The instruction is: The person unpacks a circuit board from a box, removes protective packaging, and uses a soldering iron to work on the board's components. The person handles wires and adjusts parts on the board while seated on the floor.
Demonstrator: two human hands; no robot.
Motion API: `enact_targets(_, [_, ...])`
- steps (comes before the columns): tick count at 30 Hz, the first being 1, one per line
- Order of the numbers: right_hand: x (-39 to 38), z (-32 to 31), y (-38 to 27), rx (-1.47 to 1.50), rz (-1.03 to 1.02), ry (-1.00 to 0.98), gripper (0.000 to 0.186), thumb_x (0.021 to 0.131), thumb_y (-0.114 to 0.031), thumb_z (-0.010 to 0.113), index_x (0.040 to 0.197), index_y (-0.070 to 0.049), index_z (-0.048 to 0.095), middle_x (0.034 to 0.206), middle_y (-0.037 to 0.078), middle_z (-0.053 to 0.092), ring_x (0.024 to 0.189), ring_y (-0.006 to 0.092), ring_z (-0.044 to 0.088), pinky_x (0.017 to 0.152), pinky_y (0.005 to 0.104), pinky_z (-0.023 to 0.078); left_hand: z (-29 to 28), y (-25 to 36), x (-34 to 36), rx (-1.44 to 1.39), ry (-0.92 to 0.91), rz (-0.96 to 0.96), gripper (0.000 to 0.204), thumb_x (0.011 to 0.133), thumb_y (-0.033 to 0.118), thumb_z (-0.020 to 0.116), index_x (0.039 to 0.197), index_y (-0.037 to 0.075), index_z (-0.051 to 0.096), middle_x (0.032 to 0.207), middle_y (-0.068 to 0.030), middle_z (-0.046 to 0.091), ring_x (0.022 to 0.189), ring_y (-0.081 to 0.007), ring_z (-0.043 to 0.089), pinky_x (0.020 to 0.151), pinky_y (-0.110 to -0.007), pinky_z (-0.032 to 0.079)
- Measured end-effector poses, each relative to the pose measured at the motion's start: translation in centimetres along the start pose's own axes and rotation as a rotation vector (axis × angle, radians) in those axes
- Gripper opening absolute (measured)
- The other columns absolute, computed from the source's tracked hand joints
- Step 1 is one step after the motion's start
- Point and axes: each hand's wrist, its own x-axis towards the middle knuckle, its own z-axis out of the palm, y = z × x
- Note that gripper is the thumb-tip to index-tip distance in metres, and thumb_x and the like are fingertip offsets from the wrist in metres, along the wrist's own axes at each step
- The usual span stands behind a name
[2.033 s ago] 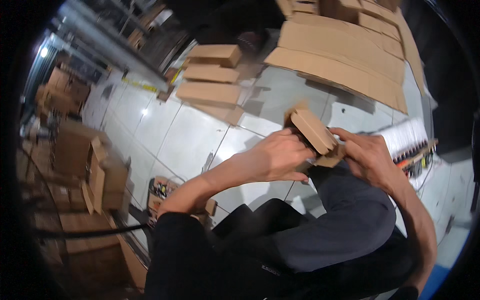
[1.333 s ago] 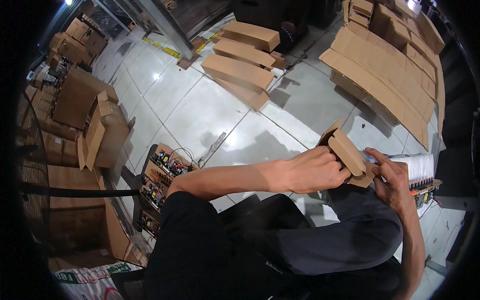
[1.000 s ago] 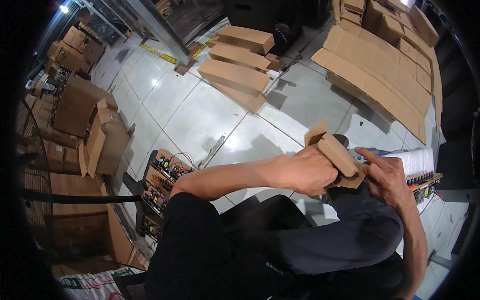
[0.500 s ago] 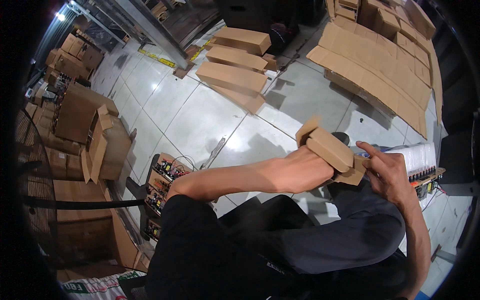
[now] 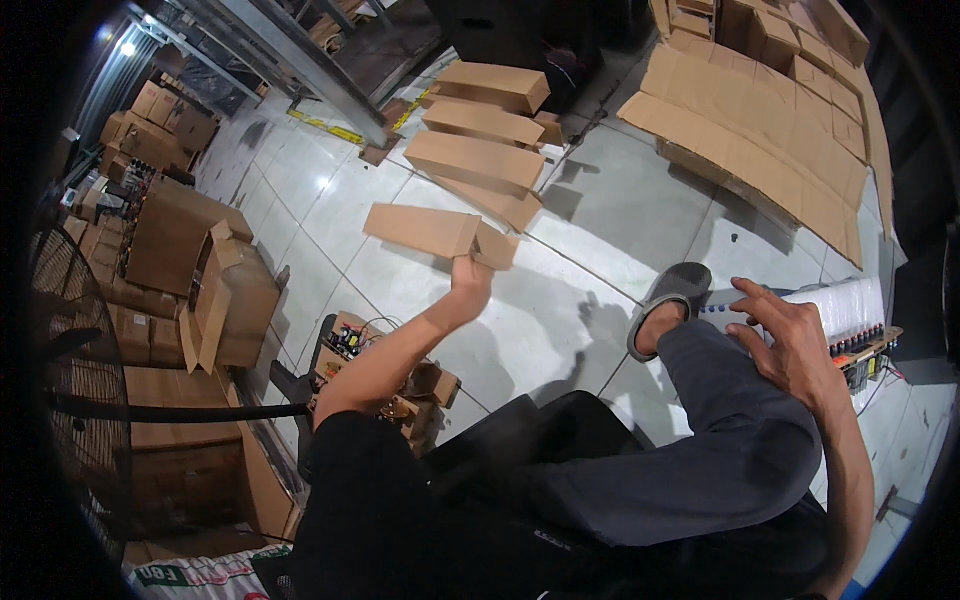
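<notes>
Out over the floor, my left hand (image 5: 468, 285) grips the near end of a long, narrow cardboard box (image 5: 425, 228); most of its fingers are hidden by the box flap. Beyond it, several similar cardboard boxes (image 5: 475, 160) lie side by side on the tiles. Above my right knee hovers my right hand (image 5: 785, 335), empty, with fingers apart. Close beside that hand are a stack of white wrapped packs (image 5: 845, 300) and a circuit board with knobs (image 5: 865, 345).
A large opened carton (image 5: 750, 140) with smaller boxes behind stands at far right. More cartons (image 5: 235, 295) and a fan (image 5: 75, 350) are at left. Circuit boards (image 5: 345, 340) and small cardboard pieces (image 5: 430, 385) sit under my left arm. A metal post (image 5: 330, 80) rises at the back.
My left hand has carried the box from near my right hand out to the left, toward the row of boxes. The right hand no longer touches the box and its fingers have spread.
</notes>
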Motion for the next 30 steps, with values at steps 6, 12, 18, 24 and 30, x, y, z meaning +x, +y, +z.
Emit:
enact_targets(6, [-0.3, 0.0, 0.1, 0.025, 0.113, -0.038, 0.023, 0.083, -0.01, 0.079, 0.1, 0.002, 0.069, 0.122, 0.022, 0.07, 0.083, 0.0378, 0.074, 0.071, 0.0424, 0.059, 6.6, 6.5, 1.8, -0.142, -0.166, 0.059, 0.047, 0.095, 0.02, 0.052, 0.138, 0.001, 0.06, 0.144, -0.0253, 0.048, 0.134, -0.0357, 0.044, 0.119, -0.057, 0.024])
enact_targets(12, [-0.2, 0.1, 0.2, 0.091, 0.184, -0.09, 0.025, 0.086, -0.006, 0.077, 0.106, 0.004, 0.067, 0.129, 0.021, 0.067, 0.09, 0.0385, 0.074, 0.075, 0.0407, 0.06, 7.8, 7.8, 0.4, -1.019, -0.145, -0.346, 0.019, 0.086, 0.022, 0.064, 0.086, 0.004, 0.072, 0.08, -0.0167, 0.071, 0.08, -0.037, 0.07, 0.095, -0.054, 0.049])
enact_targets(18, [0.0, 0.1, 0.2, 0.129, 0.254, -0.116, 0.026, 0.088, -0.009, 0.076, 0.108, 0.005, 0.068, 0.128, 0.021, 0.068, 0.089, 0.0373, 0.074, 0.074, 0.0404, 0.06, 10.4, 0.5, 6.2, -1.368, -0.203, -1.42, 0.076, 0.083, 0.055, 0.072, 0.12, -0.009, 0.054, 0.111, -0.0303, 0.065, 0.111, -0.0459, 0.064, 0.102, -0.052, 0.049])
enact_targets(24, [0.0, 0.5, 0.6, 0.143, 0.248, -0.102, 0.027, 0.088, -0.012, 0.077, 0.107, 0.006, 0.069, 0.125, 0.022, 0.069, 0.084, 0.0334, 0.076, 0.071, 0.0388, 0.061, 15.8, 1.8, 10.0, -1.442, -0.432, -1.528, 0.116, 0.072, 0.058, 0.083, 0.136, -0.017, 0.023, 0.123, -0.0341, 0.06, 0.106, -0.0436, 0.067, 0.091, -0.047, 0.055])
enact_targets(30, [0.3, 0.9, 0.7, 0.14, 0.313, -0.149, 0.027, 0.088, -0.014, 0.077, 0.106, 0.006, 0.07, 0.125, 0.021, 0.069, 0.083, 0.0323, 0.076, 0.071, 0.0383, 0.061, 16.8, 4.1, 9.6, -1.729, -0.437, -1.685, 0.097, 0.073, 0.052, 0.087, 0.125, -0.011, 0.034, 0.104, -0.0226, 0.064, 0.077, -0.027, 0.067, 0.055, -0.037, 0.056])
